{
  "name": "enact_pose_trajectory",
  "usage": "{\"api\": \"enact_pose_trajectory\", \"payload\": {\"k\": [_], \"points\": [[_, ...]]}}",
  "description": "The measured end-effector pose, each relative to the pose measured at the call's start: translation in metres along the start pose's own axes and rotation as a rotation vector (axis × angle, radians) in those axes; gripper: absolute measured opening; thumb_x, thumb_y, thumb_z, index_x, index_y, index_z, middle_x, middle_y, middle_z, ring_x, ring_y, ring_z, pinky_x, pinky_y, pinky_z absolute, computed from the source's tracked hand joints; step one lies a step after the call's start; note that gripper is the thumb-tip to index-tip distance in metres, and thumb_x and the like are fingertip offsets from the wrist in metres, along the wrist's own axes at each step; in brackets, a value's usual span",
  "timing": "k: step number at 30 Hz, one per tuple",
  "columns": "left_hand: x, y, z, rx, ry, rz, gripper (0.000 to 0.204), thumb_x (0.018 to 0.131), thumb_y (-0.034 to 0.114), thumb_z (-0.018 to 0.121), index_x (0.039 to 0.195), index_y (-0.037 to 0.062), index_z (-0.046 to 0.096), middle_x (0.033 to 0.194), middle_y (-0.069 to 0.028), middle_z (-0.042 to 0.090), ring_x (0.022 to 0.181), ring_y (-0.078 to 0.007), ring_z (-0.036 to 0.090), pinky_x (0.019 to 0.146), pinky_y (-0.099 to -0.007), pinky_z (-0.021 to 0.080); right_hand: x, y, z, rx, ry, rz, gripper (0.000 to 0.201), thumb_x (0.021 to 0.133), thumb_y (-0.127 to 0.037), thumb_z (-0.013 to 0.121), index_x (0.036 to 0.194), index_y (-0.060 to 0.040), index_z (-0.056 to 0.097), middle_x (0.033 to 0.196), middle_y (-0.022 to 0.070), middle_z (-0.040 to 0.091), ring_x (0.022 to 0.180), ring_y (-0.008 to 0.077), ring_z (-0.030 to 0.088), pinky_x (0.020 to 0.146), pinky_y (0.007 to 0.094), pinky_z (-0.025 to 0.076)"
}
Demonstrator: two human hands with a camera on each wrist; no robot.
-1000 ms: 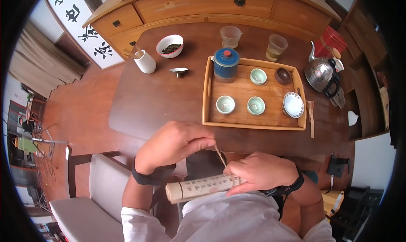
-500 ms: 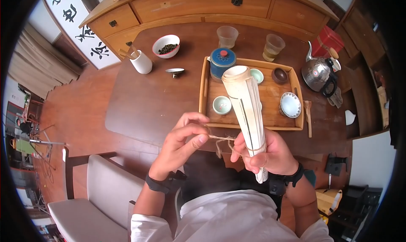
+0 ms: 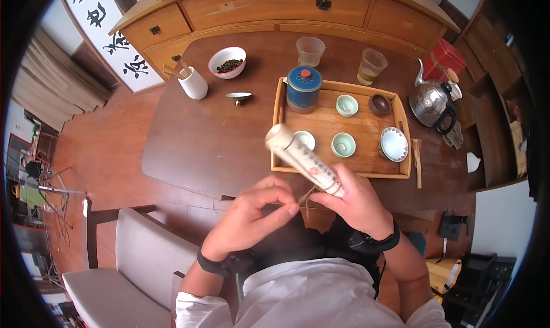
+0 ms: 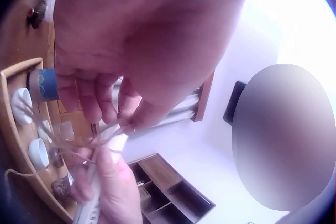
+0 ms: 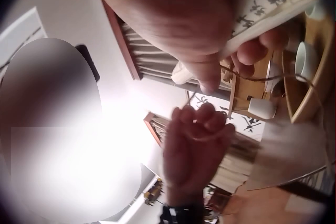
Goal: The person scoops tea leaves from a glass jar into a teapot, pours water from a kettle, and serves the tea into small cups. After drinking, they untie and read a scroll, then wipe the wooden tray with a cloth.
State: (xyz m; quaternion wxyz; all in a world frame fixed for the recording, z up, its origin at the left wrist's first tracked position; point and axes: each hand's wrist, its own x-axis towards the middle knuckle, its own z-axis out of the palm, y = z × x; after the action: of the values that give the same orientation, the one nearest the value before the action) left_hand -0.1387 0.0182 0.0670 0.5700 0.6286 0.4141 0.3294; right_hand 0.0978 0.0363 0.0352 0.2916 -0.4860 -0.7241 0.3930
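Observation:
A rolled bamboo-slip scroll (image 3: 303, 160) with black characters tilts up to the left over the tray's front edge. The right hand (image 3: 361, 205) grips its lower end; in the right wrist view that hand's fingers wrap the scroll (image 5: 273, 3). Thin brown cord (image 3: 306, 202) runs from the scroll to the left hand (image 3: 252, 216), whose thumb and forefinger pinch it. In the left wrist view loose strands of cord (image 4: 68, 145) hang between the left hand (image 4: 136, 40) and the scroll.
A wooden tray (image 3: 344, 170) holds a blue teapot (image 3: 303, 87), several cups and a patterned bowl (image 3: 394, 144). Behind stand two glasses and a bowl of leaves (image 3: 228, 63); a steel kettle (image 3: 427, 101) is at right. A grey chair (image 3: 149, 242) stands at left.
The scroll has swung from nearly upright to leaning left and lower, its written side showing. Both hands have shifted, with the left still pinching the cord and the right still holding the scroll.

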Motion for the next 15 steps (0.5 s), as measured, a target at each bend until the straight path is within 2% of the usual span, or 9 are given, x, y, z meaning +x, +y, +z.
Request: {"api": "enact_pose_trajectory", "payload": {"k": [1, 3, 5, 6, 9, 12, 13, 14, 15], "points": [[0.0, 0.003, 0.003, 0.025, -0.002, -0.029, 0.011, 0.092, 0.011, 0.068, 0.089, 0.0002, 0.066, 0.099, -0.0048, 0.06, 0.093, -0.0151, 0.057, 0.082, -0.0292, 0.047, 0.002, -0.001, 0.003, -0.101, 0.016, -0.034, 0.04, 0.085, -0.03, 0.075, 0.104, -0.0032, 0.052, 0.087, 0.0189, 0.065, 0.081, 0.0379, 0.064, 0.065, 0.041, 0.051], [0.004, 0.002, 0.012, 0.048, -0.037, 0.088, 0.011, 0.091, 0.01, 0.069, 0.089, 0.0002, 0.067, 0.094, -0.0047, 0.061, 0.09, -0.0154, 0.057, 0.081, -0.0291, 0.047, 0.003, -0.006, 0.006, -0.197, -0.006, -0.029, 0.037, 0.085, -0.028, 0.074, 0.102, -0.0032, 0.052, 0.088, 0.0212, 0.065, 0.084, 0.0403, 0.064, 0.066, 0.0438, 0.051], [0.007, 0.002, 0.017, 0.044, -0.105, 0.192, 0.01, 0.093, 0.009, 0.066, 0.094, -0.0006, 0.066, 0.092, -0.0066, 0.061, 0.089, -0.0188, 0.059, 0.081, -0.0313, 0.047, 0.002, -0.004, 0.007, -0.145, -0.017, -0.062, 0.035, 0.088, -0.027, 0.072, 0.104, -0.0023, 0.052, 0.084, 0.018, 0.066, 0.078, 0.0365, 0.066, 0.064, 0.0427, 0.051], [0.007, 0.002, 0.016, 0.007, -0.054, 0.185, 0.011, 0.094, 0.01, 0.064, 0.094, -0.0004, 0.066, 0.093, -0.0066, 0.061, 0.09, -0.0186, 0.059, 0.082, -0.0315, 0.047, 0.002, -0.003, 0.007, -0.119, -0.022, -0.079, 0.034, 0.09, -0.027, 0.07, 0.105, -0.0018, 0.053, 0.082, 0.0164, 0.066, 0.075, 0.0346, 0.067, 0.064, 0.0421, 0.051], [0.01, -0.012, 0.003, -0.164, 0.053, 0.108, 0.016, 0.098, 0.015, 0.059, 0.102, 0.0008, 0.066, 0.101, -0.0077, 0.062, 0.098, -0.0186, 0.059, 0.09, -0.0322, 0.047, -0.001, -0.005, -0.001, 0.406, -0.188, 0.164, 0.035, 0.099, -0.035, 0.058, 0.108, -0.0016, 0.055, 0.076, 0.0071, 0.062, 0.062, 0.0198, 0.061, 0.055, 0.0343, 0.048], [0.014, -0.037, 0.02, -0.254, 0.079, 0.001, 0.022, 0.098, 0.018, 0.061, 0.113, 0.0021, 0.063, 0.109, -0.009, 0.062, 0.104, -0.0201, 0.059, 0.093, -0.032, 0.046, -0.007, 0.002, -0.003, 0.751, -0.304, 0.222, 0.047, 0.103, -0.043, 0.045, 0.118, -0.0001, 0.057, 0.075, 0.0006, 0.056, 0.059, 0.0065, 0.048, 0.053, 0.0228, 0.041], [0.014, -0.027, 0.021, -0.073, -0.051, 0.003, 0.033, 0.096, 0.022, 0.063, 0.123, 0.003, 0.058, 0.115, -0.0102, 0.06, 0.11, -0.0198, 0.057, 0.096, -0.032, 0.045, -0.007, 0.0, -0.006, 0.749, -0.343, 0.221, 0.053, 0.105, -0.047, 0.037, 0.117, 0.0006, 0.058, 0.076, 0.0039, 0.058, 0.057, 0.0084, 0.049, 0.052, 0.0235, 0.041], [0.014, -0.032, 0.029, -0.031, -0.079, 0.102, 0.039, 0.095, 0.026, 0.066, 0.124, 0.0023, 0.056, 0.106, -0.0086, 0.062, 0.099, -0.0166, 0.06, 0.089, -0.0321, 0.048, -0.007, 0.0, -0.005, 0.773, -0.335, 0.217, 0.054, 0.105, -0.048, 0.036, 0.114, -0.0002, 0.058, 0.075, 0.0032, 0.056, 0.055, 0.008, 0.048, 0.051, 0.0231, 0.04], [0.011, -0.036, 0.034, -0.027, -0.126, 0.032, 0.038, 0.096, 0.025, 0.065, 0.125, 0.0023, 0.055, 0.101, -0.0064, 0.062, 0.091, -0.0139, 0.06, 0.083, -0.0305, 0.05, -0.007, 0.0, -0.003, 0.797, -0.327, 0.214, 0.054, 0.105, -0.049, 0.035, 0.111, -0.001, 0.058, 0.073, 0.0025, 0.055, 0.054, 0.0076, 0.047, 0.049, 0.0228, 0.04]]}}
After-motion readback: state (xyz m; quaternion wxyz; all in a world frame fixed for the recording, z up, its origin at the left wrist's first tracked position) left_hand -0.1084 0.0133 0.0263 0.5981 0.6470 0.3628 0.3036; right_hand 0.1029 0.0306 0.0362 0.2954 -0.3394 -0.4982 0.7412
